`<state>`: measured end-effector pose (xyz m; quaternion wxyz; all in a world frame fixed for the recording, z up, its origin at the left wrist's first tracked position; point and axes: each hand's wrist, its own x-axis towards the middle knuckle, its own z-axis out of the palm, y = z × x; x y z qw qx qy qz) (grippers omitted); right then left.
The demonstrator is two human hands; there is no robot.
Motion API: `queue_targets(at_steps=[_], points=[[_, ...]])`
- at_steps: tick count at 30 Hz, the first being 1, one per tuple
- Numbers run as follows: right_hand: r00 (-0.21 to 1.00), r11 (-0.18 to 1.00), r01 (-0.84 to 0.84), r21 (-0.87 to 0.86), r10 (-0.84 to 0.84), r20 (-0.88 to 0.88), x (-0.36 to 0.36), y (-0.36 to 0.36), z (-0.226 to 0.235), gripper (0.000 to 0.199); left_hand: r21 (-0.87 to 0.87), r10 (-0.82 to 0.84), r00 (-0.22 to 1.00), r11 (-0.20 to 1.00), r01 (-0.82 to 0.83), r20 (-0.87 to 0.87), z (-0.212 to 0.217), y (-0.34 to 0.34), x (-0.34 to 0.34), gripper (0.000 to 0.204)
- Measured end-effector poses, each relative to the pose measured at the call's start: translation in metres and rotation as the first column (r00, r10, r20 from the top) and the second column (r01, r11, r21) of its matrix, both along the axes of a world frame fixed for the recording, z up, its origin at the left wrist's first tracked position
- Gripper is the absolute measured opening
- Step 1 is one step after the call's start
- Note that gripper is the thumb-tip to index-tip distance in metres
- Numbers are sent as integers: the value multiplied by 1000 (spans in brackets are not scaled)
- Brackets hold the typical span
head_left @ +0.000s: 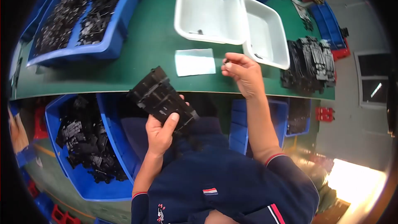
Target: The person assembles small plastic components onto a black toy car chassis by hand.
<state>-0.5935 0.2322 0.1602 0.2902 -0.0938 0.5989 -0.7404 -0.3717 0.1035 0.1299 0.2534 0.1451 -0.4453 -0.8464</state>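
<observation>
My left hand (161,135) grips a black plastic housing (159,95) at its lower end, thumb on top, fingers behind it. The housing is tilted over the table's front edge. Over the green table, my right hand (243,71) pinches a small dark piece (226,61) between thumb and fingertips. Its exact kind is too small to make out. Between the two hands lies a pale rectangular sheet (195,62). Just beyond my right hand stand two white tubs (209,40) with a few small dark pieces in the bottom.
A divided blue bin (112,43) of small black parts stands on the table (153,25) at left. Stacked black housings (309,64) sit at the right end. Below the table edge, a blue crate (97,193) holds black parts at left; another blue crate (239,118) is at right.
</observation>
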Motion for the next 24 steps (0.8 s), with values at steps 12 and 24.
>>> queue_targets(at_steps=[12, 24], points=[[998, 988, 36, 149, -43, 47, 5, 7, -3, 23, -52, -12, 1000, 999, 11, -18, -5, 6, -7, 35], [966, 937, 44, 345, 48, -254, 10, -9, -3, 17, -33, -12, 999, 999, 11, -30, -8, 1, -6, 35]])
